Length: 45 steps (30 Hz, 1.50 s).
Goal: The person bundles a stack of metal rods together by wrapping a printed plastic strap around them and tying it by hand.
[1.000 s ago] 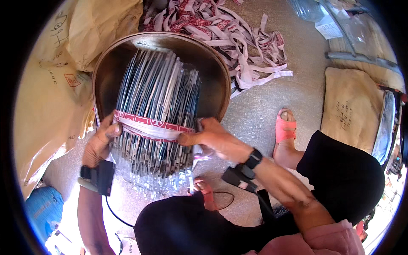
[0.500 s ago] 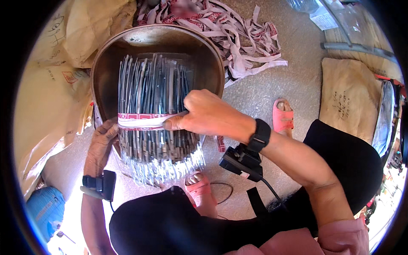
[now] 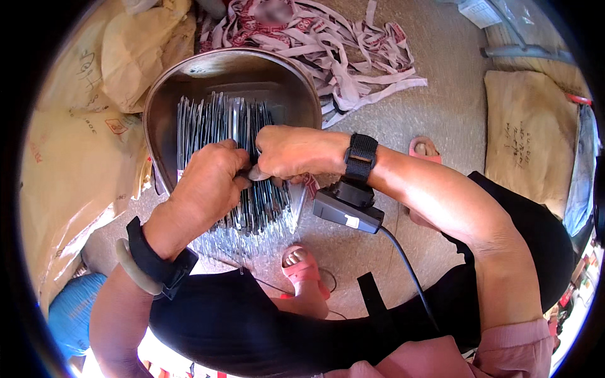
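Note:
A thick bundle of thin dark metal strips (image 3: 208,123) leans in a brown metal basin (image 3: 154,88), its shiny lower ends toward me. A pink-and-white cloth strip (image 3: 311,185) goes around the bundle's middle, mostly hidden behind my hands. My left hand (image 3: 214,179) is closed at the front of the bundle, fingers bent at the cloth strip. Right against it, my right hand (image 3: 299,152) is closed on the strip too, knuckles up. The two hands meet over the bundle's middle, and their fingertips are largely covered.
More pink-and-white cloth strips (image 3: 353,57) lie heaped on the floor beyond the basin. Large tan paper sacks (image 3: 75,164) stand at the left, another tan sack (image 3: 529,145) at the right. A blue bag (image 3: 79,312) is at lower left. A cable (image 3: 403,258) hangs from my right wrist device.
My left hand has come up from the bundle's left side to its front, meeting my right hand. The right has shifted slightly, its fingers curled tighter, and the band is now mostly covered.

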Available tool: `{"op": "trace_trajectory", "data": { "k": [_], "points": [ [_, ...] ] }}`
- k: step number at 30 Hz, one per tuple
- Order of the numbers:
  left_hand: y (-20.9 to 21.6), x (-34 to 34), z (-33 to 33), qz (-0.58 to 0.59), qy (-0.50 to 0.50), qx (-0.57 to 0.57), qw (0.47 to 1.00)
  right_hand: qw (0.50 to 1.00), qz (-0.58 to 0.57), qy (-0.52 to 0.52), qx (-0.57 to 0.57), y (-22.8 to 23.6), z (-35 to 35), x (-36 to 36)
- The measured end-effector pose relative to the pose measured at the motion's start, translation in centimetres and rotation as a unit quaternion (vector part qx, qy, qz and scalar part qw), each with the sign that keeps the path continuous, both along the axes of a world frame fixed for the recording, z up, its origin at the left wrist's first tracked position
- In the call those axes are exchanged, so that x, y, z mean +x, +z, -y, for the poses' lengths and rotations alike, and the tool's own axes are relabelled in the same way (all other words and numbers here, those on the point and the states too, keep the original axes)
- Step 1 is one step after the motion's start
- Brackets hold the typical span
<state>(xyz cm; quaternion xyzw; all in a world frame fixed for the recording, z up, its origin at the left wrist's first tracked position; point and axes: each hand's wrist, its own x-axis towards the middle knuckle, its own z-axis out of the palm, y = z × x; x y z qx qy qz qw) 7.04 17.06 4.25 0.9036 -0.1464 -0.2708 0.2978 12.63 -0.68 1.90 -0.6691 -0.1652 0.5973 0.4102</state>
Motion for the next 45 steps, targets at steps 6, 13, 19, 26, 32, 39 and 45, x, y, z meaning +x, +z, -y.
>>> {"op": "trace_trajectory", "data": {
  "k": [6, 13, 19, 26, 32, 39, 45],
  "points": [
    [0.2, -0.3, 1.1, 0.021, -0.005, 0.025, 0.999, 0.999, -0.019, 0.037, 0.003, -1.0, 2.6, 1.2],
    [0.6, -0.2, 0.2, 0.008, -0.005, 0.044, 0.999, 0.996, -0.078, -0.04, 0.004, -3.9, 5.0, -2.2],
    [0.5, -0.5, 0.6, 0.041, -0.003, 0.033, 0.999, 0.977, 0.174, -0.117, 0.023, -8.3, 4.0, -5.1],
    [0.3, -1.6, 0.2, 0.058, 0.044, 0.024, 0.997, 0.883, -0.378, -0.248, 0.125, -5.3, 5.0, -3.7],
    [0.2, -2.5, -0.1, 0.078, 0.085, -0.006, 0.993, 0.871, -0.38, -0.285, 0.128, -5.1, 3.8, -4.1],
    [0.8, -4.4, -1.8, -0.005, 0.217, -0.114, 0.969, 0.88, -0.345, -0.304, 0.123, -3.8, 1.6, -4.7],
    [0.3, -7.2, -5.5, -0.021, 0.402, -0.337, 0.851, 0.94, -0.171, -0.131, 0.266, 5.3, -4.1, -2.5]
  ]
}}
